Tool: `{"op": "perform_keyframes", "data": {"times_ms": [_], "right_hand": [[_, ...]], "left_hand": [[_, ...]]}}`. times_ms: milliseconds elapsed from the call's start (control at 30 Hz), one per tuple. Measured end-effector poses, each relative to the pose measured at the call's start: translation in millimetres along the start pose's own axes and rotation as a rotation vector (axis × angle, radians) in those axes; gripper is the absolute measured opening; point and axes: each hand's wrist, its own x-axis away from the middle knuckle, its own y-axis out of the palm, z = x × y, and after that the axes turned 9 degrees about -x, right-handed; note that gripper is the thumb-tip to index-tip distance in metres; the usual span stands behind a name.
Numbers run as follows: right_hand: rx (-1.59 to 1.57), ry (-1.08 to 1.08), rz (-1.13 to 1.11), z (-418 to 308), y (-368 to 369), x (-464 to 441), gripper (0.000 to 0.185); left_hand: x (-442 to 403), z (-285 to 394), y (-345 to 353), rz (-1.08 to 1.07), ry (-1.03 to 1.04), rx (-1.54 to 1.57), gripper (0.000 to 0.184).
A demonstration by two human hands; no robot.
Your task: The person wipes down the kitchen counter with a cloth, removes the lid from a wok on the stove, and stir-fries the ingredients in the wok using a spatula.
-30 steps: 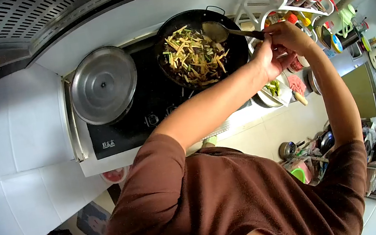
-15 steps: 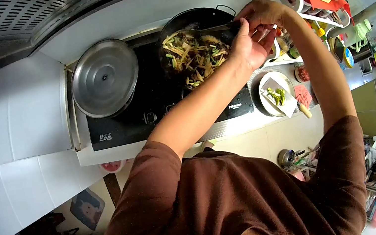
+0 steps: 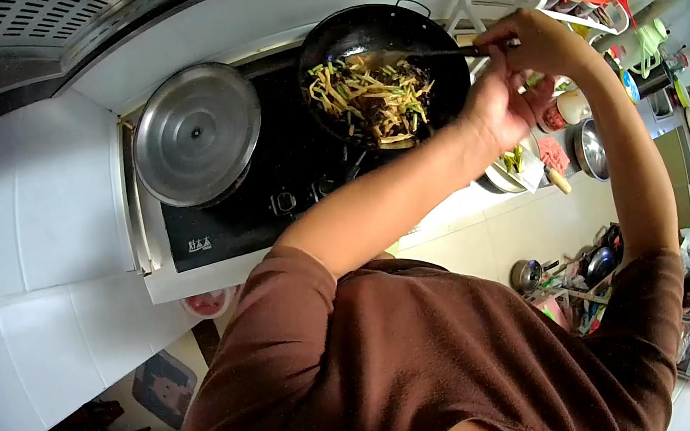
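Right hand (image 3: 544, 44) is closed round the wok spatula (image 3: 438, 53)'s handle, left hand (image 3: 499, 107) loosely spread just below. Blade's in the wok (image 3: 424, 24). Probably stiff, fairly light; I'd grab the handle's far end.

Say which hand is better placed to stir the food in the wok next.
Probably the right hand: it grips the spatula, which reaches into the wok. The left hand is close by, with no tool visible in it.
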Motion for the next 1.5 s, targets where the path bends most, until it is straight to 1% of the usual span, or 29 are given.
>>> {"op": "perform_keyframes", "data": {"times_ms": [33, 100, 167, 200, 267, 300, 333, 400, 433, 467, 500, 533, 567, 600, 667, 700, 733, 767, 800, 833, 867, 900, 967, 1067, 1167, 1300, 1400, 1500], "right_hand": [[0.071, -0.02, 0.057, 1.8, 1.1, -11.7, 0.034], [0.103, -0.039, 0.087, 12.9, 1.6, -47.8, 0.034], [0.034, 0.013, 0.016, 14.5, 1.7, -84.0, 0.035], [-0.006, 0.055, -0.031, 5.8, 1.6, -96.6, 0.035], [0.078, -0.003, -0.111, -10.0, -2.0, -110.9, 0.035], [0.121, -0.031, -0.153, -17.8, -4.3, -114.5, 0.035], [0.124, -0.085, -0.193, -21.2, -4.5, -116.9, 0.037], [0.24, -0.159, -0.228, -28.8, -1.2, -115.1, 0.039], [0.301, -0.196, -0.24, -42.5, -1.4, -109.8, 0.04], [0.353, -0.13, -0.244, -57.3, -0.5, -97.3, 0.043], [0.399, -0.148, -0.223, -60.3, 2.2, -86.6, 0.043], [0.445, -0.164, -0.202, -61.6, 4.6, -77.8, 0.043], [0.493, -0.181, -0.18, -62.7, 6.3, -68.7, 0.043], [0.512, -0.209, -0.178, -62.9, 7.4, -57.3, 0.039], [0.5, -0.184, -0.111, -68.0, 14.8, -26.0, 0.035], [0.494, -0.17, -0.077, -68.7, 18.3, -13.5, 0.033], [0.448, -0.244, -0.081, -63.1, 20.5, -4.4, 0.032], [0.464, -0.089, -0.127, -67.1, 23.1, 6.9, 0.034], [0.511, -0.151, -0.106, -59.7, 26.2, 16.7, 0.035], [0.557, -0.212, -0.084, -49.6, 29.2, 26.3, 0.036], [0.335, -0.011, -0.078, -46.3, 34.1, 35.0, 0.037], [0.406, -0.09, -0.035, -52.8, 37.4, 47.8, 0.038], [0.309, -0.006, 0.0, -47.4, 45.3, 63.0, 0.038], [0.271, -0.04, 0.086, -42.3, 50.4, 85.3, 0.04], [0.191, 0.132, 0.144, -54.0, 51.4, 106.3, 0.042], [0.107, 0.188, 0.159, -71.8, 44.0, 127.4, 0.035], [-0.012, 0.146, 0.163, -63.9, 41.4, 132.3, 0.033], [-0.123, 0.125, 0.096, -67.6, 43.3, 132.6, 0.032]], "left_hand": [[-8.4, 9.5, -5.1, -0.031, 0.01, 0.051, 0.038], [-23.9, 31.4, -11.6, 0.034, 0.084, 0.001, 0.034], [-44.3, 52.9, -34.3, -0.004, 0.152, 0.004, 0.033], [-47.8, 61.5, -34.2, 0.106, 0.179, 0.055, 0.034], [-47.9, 77.2, -39.9, 0.052, 0.222, 0.095, 0.033], [-45.3, 81.8, -39.6, 0.036, 0.259, 0.114, 0.033], [-37.4, 84.2, -32.2, 0.06, 0.274, 0.116, 0.032], [-20.8, 77.8, -17.8, 0.11, 0.291, 0.122, 0.031], [-16.8, 74.3, -14.7, 0.086, 0.301, 0.14, 0.031], [-12.4, 70.6, -11.1, 0.062, 0.311, 0.158, 0.03], [-7.0, 65.8, -9.5, 0.038, 0.318, 0.174, 0.03], [0.3, 59.8, -8.7, -0.001, 0.296, 0.168, 0.029], [7.8, 50.5, -7.2, 0.015, 0.271, 0.19, 0.03], [18.5, 42.8, 0.0, -0.005, 0.263, 0.193, 0.032], [39.5, 25.9, 10.5, -0.022, 0.214, 0.166, 0.037], [47.9, 19.5, 10.9, -0.005, 0.133, 0.176, 0.036], [55.2, 10.5, 12.7, 0.024, 0.122, 0.164, 0.036], [61.5, 2.6, 14.8, 0.053, 0.11, 0.151, 0.035], [63.6, -4.7, 7.9, -0.005, 0.072, 0.129, 0.034], [69.7, -11.4, 8.2, -0.011, 0.05, 0.146, 0.033], [72.9, -18.0, 5.3, -0.022, -0.005, 0.167, 0.033], [76.0, -23.3, 4.7, -0.034, -0.061, 0.187, 0.033], [80.6, -33.7, 4.3, -0.009, -0.108, 0.173, 0.035], [84.5, -47.5, 2.2, -0.029, -0.182, 0.122, 0.037], [92.0, -55.3, 11.4, -0.019, -0.217, 0.02, 0.04], [102.5, -57.0, 26.5, -0.04, -0.28, -0.072, 0.044], [112.7, -52.0, 36.9, -0.036, -0.297, -0.144, 0.044], [129.8, -39.9, 44.3, 0.001, -0.314, -0.213, 0.044]]}}
